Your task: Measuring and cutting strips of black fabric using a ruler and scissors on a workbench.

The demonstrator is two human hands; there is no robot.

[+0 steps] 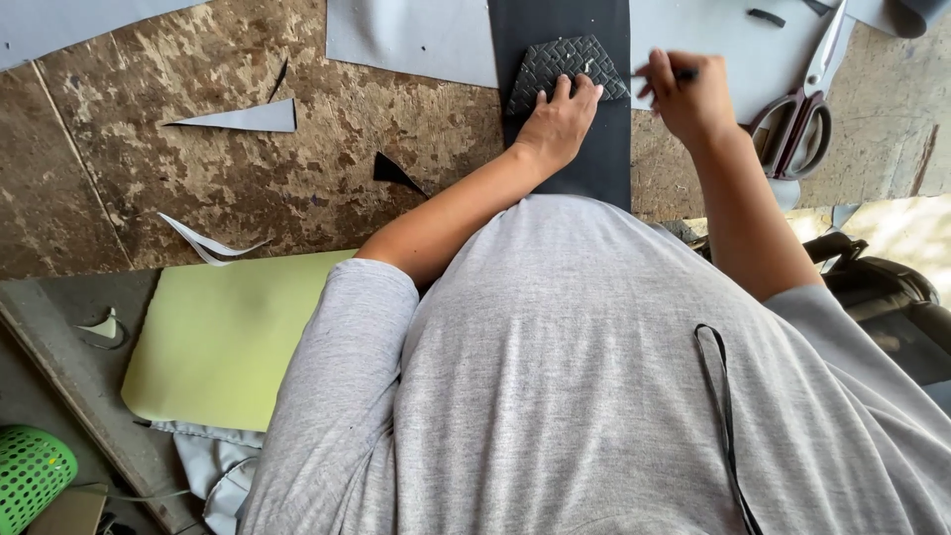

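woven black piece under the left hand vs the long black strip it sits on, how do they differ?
Surface: the woven piece has a raised basket-weave texture; the black strip is smooth and matte.
Shape: the woven piece is a small tapered cutout with angled sides; the strip is a long straight-edged band that runs off the top of the view.
Contact: the left hand presses on the woven piece; the strip lies beneath both.
Shared: both are dark and lie flat.

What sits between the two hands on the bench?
In the head view, between the left hand and right hand lie the black strip and the woven piece's edge.
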